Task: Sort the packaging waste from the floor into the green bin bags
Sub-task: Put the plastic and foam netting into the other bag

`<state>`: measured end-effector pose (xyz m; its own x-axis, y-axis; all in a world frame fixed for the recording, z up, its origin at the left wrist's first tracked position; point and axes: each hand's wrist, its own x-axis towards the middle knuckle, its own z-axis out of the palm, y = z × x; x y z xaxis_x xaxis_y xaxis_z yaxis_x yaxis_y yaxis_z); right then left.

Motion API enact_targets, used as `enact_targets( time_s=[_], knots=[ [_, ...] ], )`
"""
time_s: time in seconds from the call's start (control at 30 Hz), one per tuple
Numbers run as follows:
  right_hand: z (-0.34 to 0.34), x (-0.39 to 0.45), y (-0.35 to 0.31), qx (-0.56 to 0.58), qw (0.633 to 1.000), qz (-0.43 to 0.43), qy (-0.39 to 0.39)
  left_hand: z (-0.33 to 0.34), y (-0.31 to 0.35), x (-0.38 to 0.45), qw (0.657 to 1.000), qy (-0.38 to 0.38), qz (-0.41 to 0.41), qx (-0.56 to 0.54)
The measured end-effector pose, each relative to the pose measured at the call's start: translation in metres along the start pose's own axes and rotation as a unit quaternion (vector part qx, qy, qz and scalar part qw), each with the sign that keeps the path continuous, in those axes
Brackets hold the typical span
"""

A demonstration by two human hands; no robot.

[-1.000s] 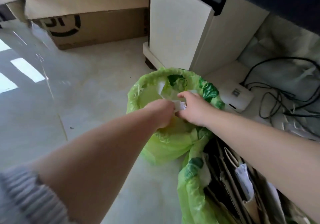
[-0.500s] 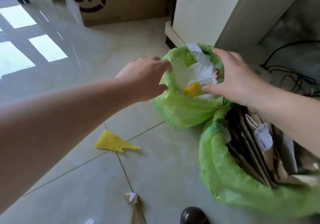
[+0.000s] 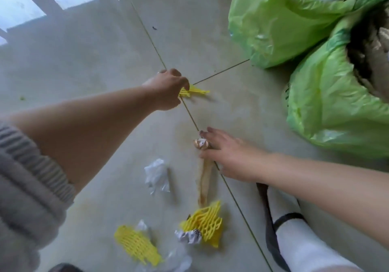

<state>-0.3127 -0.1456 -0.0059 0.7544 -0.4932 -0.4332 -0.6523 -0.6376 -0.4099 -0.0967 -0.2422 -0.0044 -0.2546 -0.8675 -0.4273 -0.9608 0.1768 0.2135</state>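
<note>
Nearest me, yellow foam fruit nets [image 3: 203, 222] and crumpled white wrappers [image 3: 156, 175] lie on the tiled floor [image 3: 94, 61]. My right hand [image 3: 228, 158] pinches a long brown wrapper [image 3: 203, 166]; my left hand [image 3: 167, 89] grips a flattened yellow foam net [image 3: 194, 91]. Beyond, two green plastic bin bags [image 3: 280, 25]; their printing is illegible.

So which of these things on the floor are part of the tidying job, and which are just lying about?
Part of the job:
- green bin bags
- yellow foam net, under the left hand
- brown wrapper, at the right hand
- two more foam nets
- crumpled white plastic

Just there:
- floor tiles
- white sock
</note>
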Motion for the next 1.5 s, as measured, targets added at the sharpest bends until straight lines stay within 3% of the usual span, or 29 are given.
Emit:
enact_targets(
  time_s=[0.17,0.27,0.47,0.53,0.57,0.67,0.73,0.87,1.0,1.13,1.33,1.43,1.5],
  knots=[
    [0.028,0.010,0.003,-0.056,0.990,-0.027,-0.123,0.034,-0.022,0.008,0.998,-0.050,0.014,0.026],
    [0.042,0.007,-0.002,-0.070,0.993,-0.049,-0.078,0.043,-0.028,0.006,0.997,-0.062,0.022,0.031],
    [0.055,0.012,-0.010,-0.075,0.997,0.024,-0.012,0.061,-0.038,0.000,0.998,0.061,-0.001,0.023],
    [0.052,0.015,-0.006,-0.150,0.988,-0.031,0.021,0.065,-0.037,-0.001,0.997,0.067,-0.026,0.020],
    [0.053,0.016,-0.003,-0.198,0.978,-0.065,0.020,0.067,-0.037,-0.002,0.997,0.067,-0.038,0.021],
    [0.055,0.015,-0.004,-0.234,0.970,-0.056,-0.028,0.072,-0.036,-0.007,0.995,0.074,-0.066,0.027],
    [0.058,0.011,-0.005,-0.211,0.976,-0.045,-0.024,0.071,-0.036,-0.013,0.995,0.072,-0.064,0.035],
    [0.051,0.004,-0.001,-0.071,0.992,0.106,0.017,0.070,-0.042,-0.047,0.994,0.099,-0.034,-0.024],
    [0.032,-0.008,0.005,0.046,0.971,0.209,0.109,0.079,-0.055,-0.108,0.987,0.136,0.023,-0.085],
    [0.032,-0.028,0.005,0.084,0.955,0.242,0.149,0.099,-0.065,-0.165,0.989,0.114,0.077,-0.058],
    [0.034,-0.031,-0.020,0.099,0.958,0.210,0.171,0.129,-0.052,-0.226,0.982,0.117,0.141,-0.050],
    [0.028,-0.020,-0.042,0.118,0.961,0.148,0.203,0.149,-0.042,-0.254,0.971,0.115,0.204,-0.045],
    [0.023,-0.007,-0.056,0.072,0.978,0.075,0.180,0.170,-0.030,-0.273,0.961,0.084,0.260,-0.040]
  ],
)
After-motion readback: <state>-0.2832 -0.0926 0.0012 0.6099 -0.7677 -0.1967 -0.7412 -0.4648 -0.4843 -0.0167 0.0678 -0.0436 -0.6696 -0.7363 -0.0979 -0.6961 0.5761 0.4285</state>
